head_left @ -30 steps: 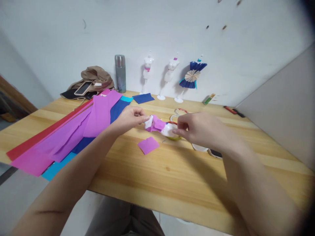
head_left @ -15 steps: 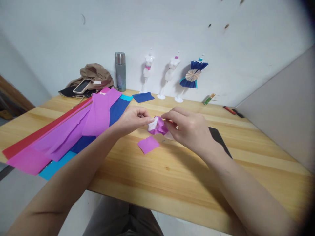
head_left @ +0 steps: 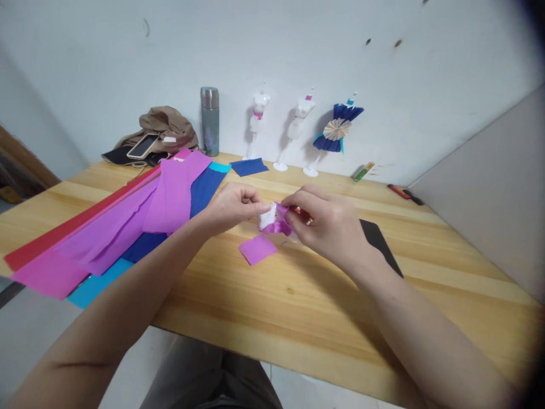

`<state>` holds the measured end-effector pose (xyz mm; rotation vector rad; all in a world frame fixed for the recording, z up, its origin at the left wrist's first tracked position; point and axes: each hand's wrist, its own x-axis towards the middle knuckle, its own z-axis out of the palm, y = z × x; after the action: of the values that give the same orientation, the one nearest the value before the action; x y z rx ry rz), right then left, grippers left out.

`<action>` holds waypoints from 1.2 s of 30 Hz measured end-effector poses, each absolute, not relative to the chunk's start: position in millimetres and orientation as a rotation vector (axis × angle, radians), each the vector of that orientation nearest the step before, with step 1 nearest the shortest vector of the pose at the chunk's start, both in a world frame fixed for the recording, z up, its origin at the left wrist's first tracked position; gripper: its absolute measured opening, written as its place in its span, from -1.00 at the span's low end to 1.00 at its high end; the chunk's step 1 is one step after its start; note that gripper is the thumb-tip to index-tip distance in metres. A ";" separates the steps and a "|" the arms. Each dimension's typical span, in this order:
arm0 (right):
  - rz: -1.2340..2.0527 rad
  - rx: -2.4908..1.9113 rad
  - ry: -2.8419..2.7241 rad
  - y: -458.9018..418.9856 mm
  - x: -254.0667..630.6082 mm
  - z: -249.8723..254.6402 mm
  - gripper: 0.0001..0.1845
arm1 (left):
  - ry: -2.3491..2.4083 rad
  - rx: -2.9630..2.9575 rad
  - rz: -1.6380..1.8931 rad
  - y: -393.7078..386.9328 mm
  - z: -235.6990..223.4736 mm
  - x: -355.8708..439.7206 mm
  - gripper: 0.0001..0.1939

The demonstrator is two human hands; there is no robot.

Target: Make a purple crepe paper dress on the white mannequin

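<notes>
no readable text, faint marking on grey flask, apparently too blurred

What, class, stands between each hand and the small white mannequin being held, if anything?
Nothing visible stands between the left hand and the white mannequin, which it pinches at one end. The right hand pinches purple paper covering part of the mannequin, so that paper intervenes there.

The wooden tabletop is looking smooth, the metal thermos cap is shining, and the held purple paper is looking creased.
</notes>
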<state>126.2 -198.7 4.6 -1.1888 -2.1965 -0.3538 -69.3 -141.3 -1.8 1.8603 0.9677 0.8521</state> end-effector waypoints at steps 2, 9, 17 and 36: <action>-0.333 -1.184 -2.203 -198.3 125.9 3.8 -0.80 | 0.974 1.851 0.849 -141.1 -2.2 -69.6 -0.70; -0.289 -1.189 -2.221 -199.0 123.8 2.3 -0.77 | 0.960 1.783 0.838 -140.6 -3.4 -69.3 -0.69; -0.246 -1.260 -2.269 -204.6 122.3 9.3 -0.75 | 0.979 1.650 0.759 -143.7 2.4 -71.6 -0.60; 0.550 -1.632 -2.448 -201.1 133.9 16.8 -0.68 | 0.897 1.485 0.585 -102.4 -14.5 -113.2 -0.39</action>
<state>133.9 -201.1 16.8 -1.6317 -2.4480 0.5505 -113.2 -102.4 -14.5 1.4849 0.8967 0.5847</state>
